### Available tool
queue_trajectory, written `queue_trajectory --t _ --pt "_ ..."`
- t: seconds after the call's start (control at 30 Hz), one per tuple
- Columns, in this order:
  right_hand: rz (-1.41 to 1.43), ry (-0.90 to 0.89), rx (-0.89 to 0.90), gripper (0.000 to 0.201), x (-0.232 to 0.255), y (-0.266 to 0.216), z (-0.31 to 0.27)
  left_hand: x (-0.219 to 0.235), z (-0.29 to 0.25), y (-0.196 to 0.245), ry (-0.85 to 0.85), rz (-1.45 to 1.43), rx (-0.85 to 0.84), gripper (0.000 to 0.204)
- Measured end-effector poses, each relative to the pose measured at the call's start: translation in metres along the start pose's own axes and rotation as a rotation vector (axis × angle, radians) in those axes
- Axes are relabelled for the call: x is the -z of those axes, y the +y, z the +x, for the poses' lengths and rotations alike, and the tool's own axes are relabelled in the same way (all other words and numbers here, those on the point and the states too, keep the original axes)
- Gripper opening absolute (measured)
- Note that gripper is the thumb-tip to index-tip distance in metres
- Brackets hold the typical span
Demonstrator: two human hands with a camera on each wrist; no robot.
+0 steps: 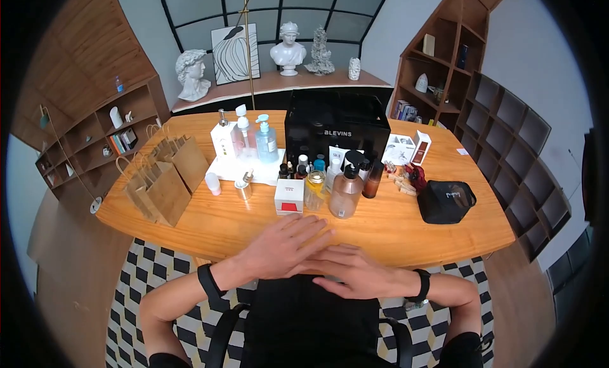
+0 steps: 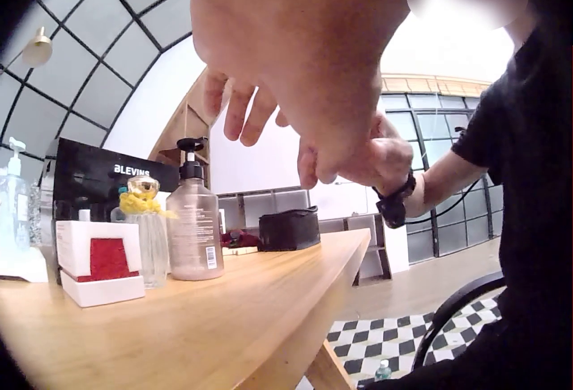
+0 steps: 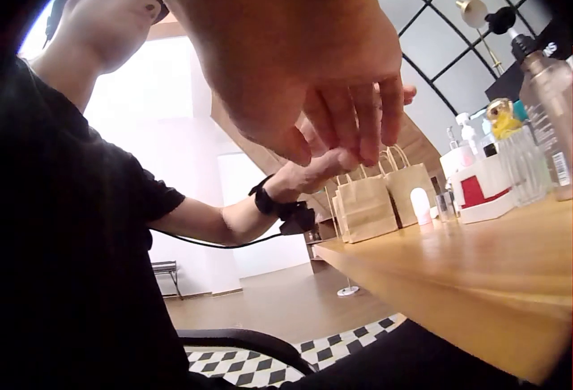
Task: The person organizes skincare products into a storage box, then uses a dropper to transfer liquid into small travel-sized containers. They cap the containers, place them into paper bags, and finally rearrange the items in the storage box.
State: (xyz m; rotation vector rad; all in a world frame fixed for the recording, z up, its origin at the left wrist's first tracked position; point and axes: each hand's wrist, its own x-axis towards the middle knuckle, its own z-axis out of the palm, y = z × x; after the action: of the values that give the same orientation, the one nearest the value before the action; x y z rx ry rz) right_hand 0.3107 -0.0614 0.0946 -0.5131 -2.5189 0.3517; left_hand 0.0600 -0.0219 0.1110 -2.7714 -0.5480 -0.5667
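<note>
My left hand (image 1: 282, 246) is held over the table's front edge with its fingers straight. My right hand (image 1: 358, 273) lies beside it, its fingertips overlapping the left hand in the head view. Neither holds anything. Just beyond the left fingertips stands a white box with a red front (image 1: 289, 197). Beside it are a clear glass bottle with a yellow ribbon (image 1: 314, 191) and a brownish pump bottle (image 1: 344, 197) with a black top. Both wrist views show the hands raised above the tabletop, with fingers loosely extended.
Brown paper bags (image 1: 158, 190) stand at the left. Several pump bottles, including a blue one (image 1: 266, 143), share a white tray (image 1: 225, 168). A large black box (image 1: 337, 124) is at the back. On the right are a black pouch (image 1: 446, 203) and small white boxes (image 1: 399, 149).
</note>
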Motion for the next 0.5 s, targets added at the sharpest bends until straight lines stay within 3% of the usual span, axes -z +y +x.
queue_trajectory --t 0.03,0.1,0.13,0.17,0.23,0.33,0.4,0.43,0.5 --pt "-0.005 -0.006 0.010 0.050 0.004 0.002 -0.004 -0.003 -0.003 0.000 0.008 -0.024 0.001 0.081" --pt "0.010 0.026 -0.167 0.041 0.013 0.006 -0.013 -0.006 -0.008 -0.002 0.031 -0.035 0.008 0.075" --pt "-0.032 0.130 -0.094 0.044 0.013 0.014 -0.015 -0.006 -0.010 -0.003 0.012 -0.070 0.005 0.070" --pt "-0.038 0.122 -0.089 0.044 0.014 0.019 -0.014 -0.006 -0.012 -0.004 -0.008 -0.110 0.001 0.065" --pt "-0.204 0.285 -0.088 0.048 0.019 0.017 -0.009 -0.012 -0.008 -0.003 -0.023 -0.201 0.007 0.064" --pt "-0.317 0.244 -0.081 0.053 0.026 0.019 -0.001 -0.022 0.010 0.001 -0.034 -0.457 -0.042 0.069" --pt "-0.394 0.195 -0.024 0.054 0.029 0.029 0.003 -0.024 0.022 0.007 -0.144 -0.756 -0.088 0.072" --pt "-0.462 0.148 0.046 0.055 0.028 0.034 0.004 -0.017 0.031 0.006 -0.379 -0.990 -0.039 0.069" --pt "-0.514 0.150 0.065 0.053 0.028 0.040 0.007 -0.025 0.038 0.002 -0.486 -1.139 -0.004 0.061"
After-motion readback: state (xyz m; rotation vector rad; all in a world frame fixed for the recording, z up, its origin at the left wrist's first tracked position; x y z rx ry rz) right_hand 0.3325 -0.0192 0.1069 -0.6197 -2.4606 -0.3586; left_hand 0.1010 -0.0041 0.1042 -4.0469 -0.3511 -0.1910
